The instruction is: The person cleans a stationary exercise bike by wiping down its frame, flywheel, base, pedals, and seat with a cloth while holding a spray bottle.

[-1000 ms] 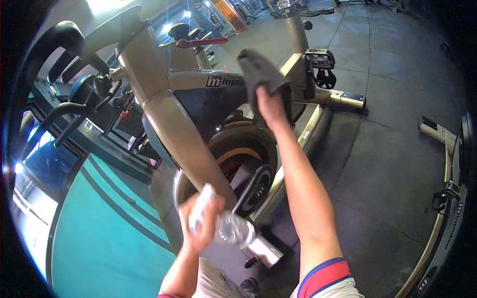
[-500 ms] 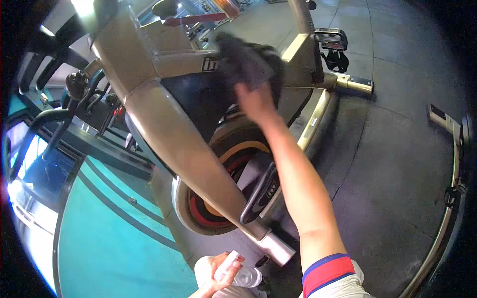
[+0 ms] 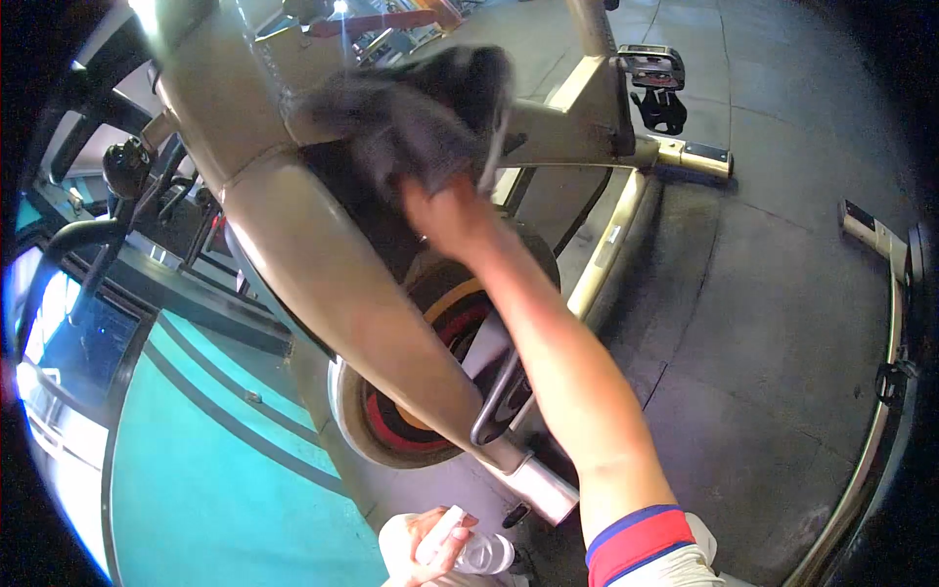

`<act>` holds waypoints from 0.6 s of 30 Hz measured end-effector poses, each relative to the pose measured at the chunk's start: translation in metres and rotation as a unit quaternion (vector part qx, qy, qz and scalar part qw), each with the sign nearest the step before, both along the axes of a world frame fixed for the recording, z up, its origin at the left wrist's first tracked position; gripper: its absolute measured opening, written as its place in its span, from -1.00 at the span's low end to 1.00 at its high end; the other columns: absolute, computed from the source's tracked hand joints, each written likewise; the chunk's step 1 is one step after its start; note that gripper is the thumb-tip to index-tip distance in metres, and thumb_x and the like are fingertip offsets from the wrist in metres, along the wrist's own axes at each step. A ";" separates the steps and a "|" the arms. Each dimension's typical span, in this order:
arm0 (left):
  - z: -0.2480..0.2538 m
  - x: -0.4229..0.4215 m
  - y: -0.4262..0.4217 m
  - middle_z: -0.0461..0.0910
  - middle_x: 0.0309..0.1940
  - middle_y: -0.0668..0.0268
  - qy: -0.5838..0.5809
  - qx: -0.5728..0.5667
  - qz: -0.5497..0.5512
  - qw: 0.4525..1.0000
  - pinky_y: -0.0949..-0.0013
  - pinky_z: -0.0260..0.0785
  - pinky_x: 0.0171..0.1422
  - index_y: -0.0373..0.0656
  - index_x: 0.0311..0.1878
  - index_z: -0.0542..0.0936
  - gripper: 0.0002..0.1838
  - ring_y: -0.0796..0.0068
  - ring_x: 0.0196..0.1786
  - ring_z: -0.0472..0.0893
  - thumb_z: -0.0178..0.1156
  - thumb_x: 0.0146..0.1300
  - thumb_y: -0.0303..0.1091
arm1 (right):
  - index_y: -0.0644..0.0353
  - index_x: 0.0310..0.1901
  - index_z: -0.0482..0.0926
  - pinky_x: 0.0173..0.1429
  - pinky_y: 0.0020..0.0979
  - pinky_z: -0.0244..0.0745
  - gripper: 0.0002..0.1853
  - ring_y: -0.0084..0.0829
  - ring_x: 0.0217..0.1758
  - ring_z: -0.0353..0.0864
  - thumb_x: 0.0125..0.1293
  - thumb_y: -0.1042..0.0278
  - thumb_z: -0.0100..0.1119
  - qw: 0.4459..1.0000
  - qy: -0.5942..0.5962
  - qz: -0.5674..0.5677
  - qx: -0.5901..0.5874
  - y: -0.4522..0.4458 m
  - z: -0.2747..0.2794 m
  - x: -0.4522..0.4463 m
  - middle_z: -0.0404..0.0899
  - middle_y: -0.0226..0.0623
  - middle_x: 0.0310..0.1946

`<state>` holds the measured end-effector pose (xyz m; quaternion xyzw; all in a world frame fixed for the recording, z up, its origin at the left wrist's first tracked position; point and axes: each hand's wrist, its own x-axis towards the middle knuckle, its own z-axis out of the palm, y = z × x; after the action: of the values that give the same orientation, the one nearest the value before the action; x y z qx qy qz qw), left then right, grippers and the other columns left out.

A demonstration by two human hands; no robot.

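My right hand, its arm stretched forward, is closed on a dark grey cloth. The cloth lies bunched against the frame of an exercise bike, above its flywheel; motion blurs it and it hides part of the frame. Low in view, my left hand grips a spray bottle by its white spray head. The bottle's clear body shows beside the fingers, close to my leg.
A bike pedal hangs below my right forearm. Another pedal with a strap sticks out at the far side. Dark floor mats spread to the right, and a turquoise panel stands at left. Another metal frame edges the right.
My right hand and the cloth have moved left along the bike frame, and the cloth has spread wider. The left hand with the spray bottle has barely shifted.
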<state>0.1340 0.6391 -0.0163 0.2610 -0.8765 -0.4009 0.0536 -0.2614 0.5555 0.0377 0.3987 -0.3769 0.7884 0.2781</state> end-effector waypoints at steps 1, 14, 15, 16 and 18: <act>0.008 0.001 -0.009 0.71 -0.35 0.15 -0.009 -0.024 -0.036 0.999 0.30 0.54 -0.19 -0.22 -0.16 0.72 -0.77 0.24 -0.32 0.73 0.23 0.36 -0.24 | 0.20 0.24 0.56 0.40 -0.06 0.43 -0.58 0.13 0.29 0.53 0.39 0.30 0.10 0.995 -0.040 -0.055 0.073 0.007 -0.003 -0.008 0.55 0.08 0.25; 0.188 -0.016 0.034 0.67 -0.42 0.08 -0.124 -0.035 -0.142 0.981 0.18 0.51 -0.31 -0.30 -0.26 0.66 -0.79 0.09 -0.42 0.67 0.18 0.40 -0.35 | 0.25 -0.10 0.60 -0.14 -0.20 0.56 -0.72 -0.07 -0.24 0.72 0.37 0.18 0.15 0.740 -0.558 0.285 0.244 0.146 0.008 0.152 0.69 0.01 -0.34; 0.197 -0.020 0.044 0.68 -0.39 0.06 -0.121 -0.014 -0.145 0.982 0.17 0.52 -0.29 -0.31 -0.25 0.65 -0.85 0.08 -0.39 0.68 0.19 0.38 -0.41 | 0.25 -0.18 0.59 -0.32 -0.22 0.55 -0.73 -0.09 -0.39 0.72 0.39 0.17 0.11 0.659 -0.640 0.285 0.274 0.167 0.001 0.160 0.68 -0.04 -0.46; 0.203 -0.020 0.051 0.68 -0.38 0.05 -0.114 -0.003 -0.156 0.981 0.17 0.53 -0.28 -0.31 -0.25 0.65 -0.85 0.07 -0.37 0.68 0.20 0.37 -0.41 | 0.24 -0.17 0.58 -0.35 -0.18 0.52 -0.76 -0.05 -0.44 0.70 0.38 0.21 0.11 0.656 -0.667 0.237 0.262 0.184 -0.006 0.176 0.66 -0.03 -0.49; 0.216 -0.024 0.067 0.69 -0.36 0.03 -0.098 0.018 -0.172 0.980 0.17 0.54 -0.25 -0.32 -0.24 0.65 -0.86 0.06 -0.34 0.69 0.22 0.37 -0.42 | 0.20 -0.08 0.58 -0.35 -0.06 0.49 -0.80 0.06 -0.47 0.66 0.33 0.33 0.12 0.701 -0.633 0.110 0.310 0.230 -0.012 0.209 0.62 0.02 -0.52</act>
<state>0.1103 0.7064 0.1995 0.1448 -0.9022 -0.3921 -0.1066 -0.0528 0.7859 0.0257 -0.0927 -0.6407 0.7187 -0.2539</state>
